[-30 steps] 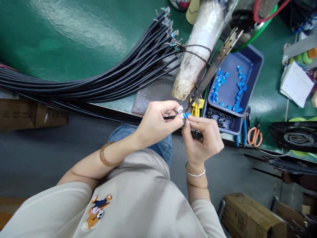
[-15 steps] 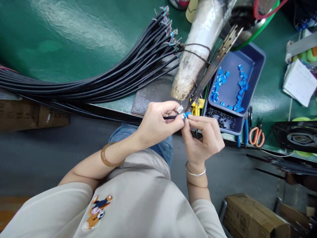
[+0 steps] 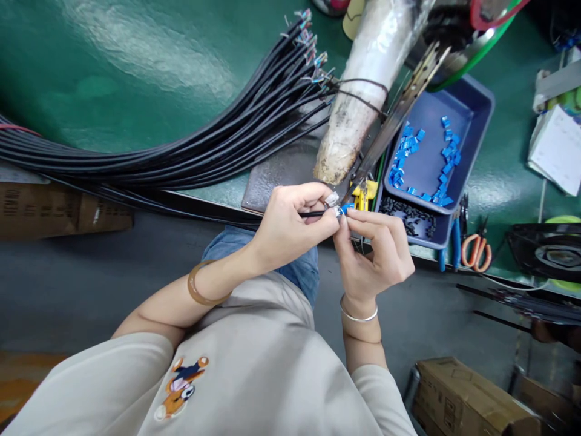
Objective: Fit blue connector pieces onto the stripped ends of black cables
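Cable (image 3: 312, 214) lies pinched in our left hand (image 3: 293, 224), left of the yellow tool (image 3: 363, 195). Just beside that tool, at the cable's end, we see a blue connector (image 3: 347, 208); on our side of the tool, our right hand (image 3: 377, 247) pinches a thin wire (image 3: 342, 212). Right of the tool we have a blue tray (image 3: 426, 160) holding small blue pieces (image 3: 447, 168).
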`<state>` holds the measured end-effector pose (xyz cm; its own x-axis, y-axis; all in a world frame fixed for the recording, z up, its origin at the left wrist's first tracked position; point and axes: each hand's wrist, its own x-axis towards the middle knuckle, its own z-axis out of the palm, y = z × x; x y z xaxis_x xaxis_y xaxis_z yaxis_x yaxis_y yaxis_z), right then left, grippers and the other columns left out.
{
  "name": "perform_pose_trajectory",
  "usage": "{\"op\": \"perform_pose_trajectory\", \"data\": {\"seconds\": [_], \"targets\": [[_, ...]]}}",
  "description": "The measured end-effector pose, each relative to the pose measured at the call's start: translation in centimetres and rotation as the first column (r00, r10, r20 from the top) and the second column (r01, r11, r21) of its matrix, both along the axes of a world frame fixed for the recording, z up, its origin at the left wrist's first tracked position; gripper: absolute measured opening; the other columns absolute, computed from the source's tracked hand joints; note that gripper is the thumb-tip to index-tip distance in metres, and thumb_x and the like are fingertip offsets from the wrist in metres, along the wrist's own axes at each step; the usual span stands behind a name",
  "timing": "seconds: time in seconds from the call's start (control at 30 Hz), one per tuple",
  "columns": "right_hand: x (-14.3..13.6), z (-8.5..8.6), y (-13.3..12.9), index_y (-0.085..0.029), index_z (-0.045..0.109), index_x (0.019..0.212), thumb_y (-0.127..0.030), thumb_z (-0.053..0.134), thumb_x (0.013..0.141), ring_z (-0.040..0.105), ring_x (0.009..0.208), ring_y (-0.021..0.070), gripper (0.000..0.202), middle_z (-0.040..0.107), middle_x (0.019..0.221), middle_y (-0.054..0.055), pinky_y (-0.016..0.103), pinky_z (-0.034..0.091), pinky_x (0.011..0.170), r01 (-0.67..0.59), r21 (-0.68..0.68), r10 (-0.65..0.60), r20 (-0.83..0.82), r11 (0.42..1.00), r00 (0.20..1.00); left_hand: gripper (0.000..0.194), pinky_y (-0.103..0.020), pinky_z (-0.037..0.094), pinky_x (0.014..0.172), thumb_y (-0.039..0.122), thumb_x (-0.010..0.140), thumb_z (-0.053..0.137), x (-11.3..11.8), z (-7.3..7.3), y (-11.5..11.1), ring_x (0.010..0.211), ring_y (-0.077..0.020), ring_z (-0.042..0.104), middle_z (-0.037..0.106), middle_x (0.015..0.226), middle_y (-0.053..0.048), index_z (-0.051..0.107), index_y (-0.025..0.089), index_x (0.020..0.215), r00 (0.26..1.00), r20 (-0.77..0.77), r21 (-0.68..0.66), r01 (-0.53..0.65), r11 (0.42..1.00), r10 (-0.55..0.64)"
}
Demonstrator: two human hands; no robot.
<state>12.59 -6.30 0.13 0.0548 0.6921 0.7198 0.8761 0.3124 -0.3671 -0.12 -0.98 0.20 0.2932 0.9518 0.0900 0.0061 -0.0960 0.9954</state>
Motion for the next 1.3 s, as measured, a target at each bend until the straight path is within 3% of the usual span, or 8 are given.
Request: {"op": "perform_pose_trajectory", "data": {"seconds": [0.23, 0.47, 0.63, 1.0, 1.3], "targets": [[0.1, -0.1, -0.1, -0.020, 0.063, 0.082, -0.007, 0.074, 0.074, 0.070, 0.078, 0.0111, 0.020, 0.074, 0.086, 0.001, 0.022, 0.058, 0.071, -0.016, 0.008, 0.016, 0.009, 1.000, 1.000, 0.008, -0.013, 0.038, 0.048, 0.013, 0.072, 0.059, -0.2, 0.1, 0.0, 0.052, -0.0039, 0.044, 0.048, 0.056, 0.004, 0.055, 0.013, 0.065, 0.996, 0.073, -0.082, 0.049, 0.995, -0.043], [0.2, -0.4, -0.3, -0.020, 0.058, 0.080, -0.007, 0.072, 0.076, 0.070, 0.077, 0.0104, 0.019, 0.075, 0.085, 0.001, 0.023, 0.057, 0.072, -0.022, 0.008, 0.022, 0.017, 1.000, 1.000, 0.011, -0.014, 0.031, 0.046, 0.012, 0.073, 0.061, -0.3, 0.1, 0.3, 0.050, -0.0025, 0.037, 0.043, 0.054, 0.005, 0.055, 0.013, 0.063, 0.983, 0.158, -0.225, 0.129, 0.966, -0.094], [0.3, 0.1, -0.1, -0.021, 0.060, 0.081, -0.006, 0.072, 0.076, 0.069, 0.079, 0.0100, 0.019, 0.074, 0.085, -0.001, 0.022, 0.056, 0.073, -0.029, -0.038, 0.028, -0.019, 0.999, 0.999, 0.010, -0.015, 0.033, 0.047, 0.010, 0.070, 0.063, -0.4, 0.3, 0.7, 0.051, -0.0030, 0.040, 0.047, 0.056, 0.004, 0.057, 0.012, 0.062, 0.980, 0.173, -0.313, 0.146, 0.938, -0.095], [-0.1, 0.8, 0.0, -0.022, 0.064, 0.082, -0.007, 0.072, 0.077, 0.070, 0.081, 0.0111, 0.018, 0.073, 0.088, -0.001, 0.024, 0.057, 0.074, -0.016, -0.057, 0.013, -0.048, 0.998, 0.999, 0.009, -0.014, 0.031, 0.044, 0.008, 0.069, 0.063, -0.5, 0.6, 0.8, 0.048, -0.0019, 0.038, 0.047, 0.054, 0.005, 0.058, 0.013, 0.063, 0.972, 0.223, -0.302, 0.145, 0.942, -0.078], [0.2, 0.7, -0.1, -0.023, 0.057, 0.079, -0.009, 0.068, 0.079, 0.069, 0.079, 0.0121, 0.018, 0.072, 0.086, -0.002, 0.026, 0.056, 0.071, -0.040, -0.092, 0.037, -0.027, 0.995, 0.999, 0.012, -0.014, 0.030, 0.042, 0.005, 0.068, 0.061, -0.5, 0.5, 1.0, 0.046, -0.0015, 0.036, 0.044, 0.051, 0.006, 0.057, 0.013, 0.059, 0.975, 0.195, -0.293, 0.164, 0.942, -0.109]]}}
